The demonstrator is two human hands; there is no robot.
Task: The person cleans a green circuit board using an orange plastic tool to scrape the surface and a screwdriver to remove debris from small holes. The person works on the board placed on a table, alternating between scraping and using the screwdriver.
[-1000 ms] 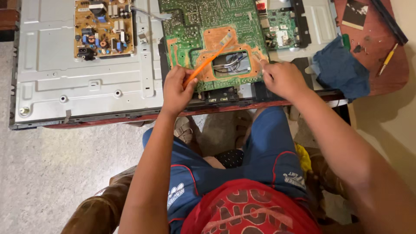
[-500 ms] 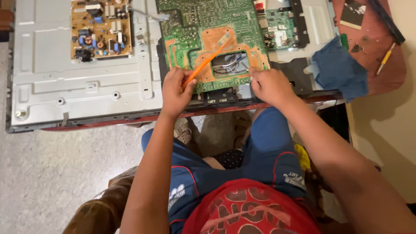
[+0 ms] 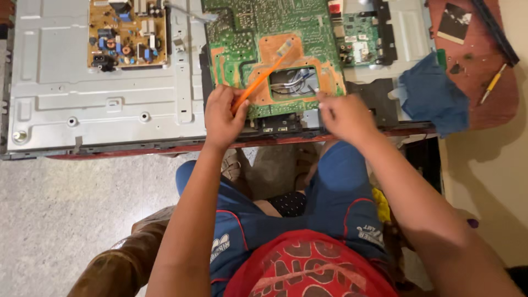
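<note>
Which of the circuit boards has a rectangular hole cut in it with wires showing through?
The big green board in the middle, under the orange brush. The brown board to its left and the small green board to its right have none.

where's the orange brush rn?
Head view, centre top: the orange brush is held in the left hand, slanting up and right over the green circuit board, its bristle end near the board's rectangular cutout.

Arms: bare to the elbow and above; no sleeves in view
Top: red printed fabric shirt with darker pattern
Shorts: blue cloth shorts; thin red piping; small white printed marks near each hem
</note>
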